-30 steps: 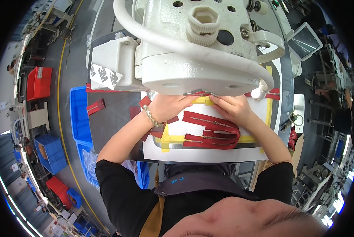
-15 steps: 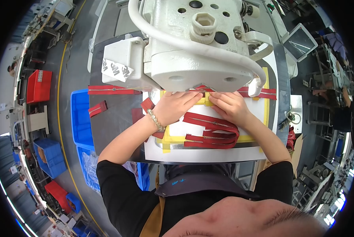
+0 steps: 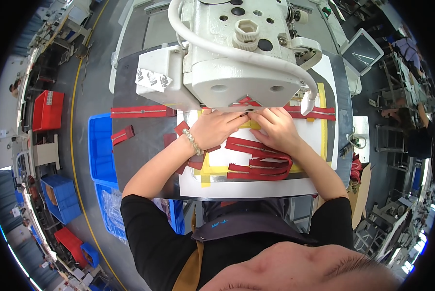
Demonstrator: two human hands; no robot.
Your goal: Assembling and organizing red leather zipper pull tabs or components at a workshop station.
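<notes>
My left hand [image 3: 216,129] lies with its fingers stretched to the right, by the lower front of a white sewing machine head [image 3: 246,80]. My right hand [image 3: 278,128] faces it with fingers bent, the thumb apart and lower. Their fingertips nearly meet just below the machine's edge, where a red zipper strip [image 3: 310,112] passes under the head. What lies beneath the fingertips is partly hidden. Folded red zippers [image 3: 260,165] rest between my forearms on a white template [image 3: 237,189] edged with yellow tape. Dark red scraps [image 3: 170,140] lie by my left wrist.
Another red zipper [image 3: 142,112] and a short red piece [image 3: 123,135] lie on the left of the dark table. Blue bins [image 3: 101,167] stand beside it, one holding clear plastic. A screen [image 3: 362,52] is at the far right, with bundled red zippers [image 3: 356,170] below it.
My right hand has moved left, and its fingertips now nearly meet those of my left hand, covering more of the yellow area between them. The whole view has shifted slightly.
</notes>
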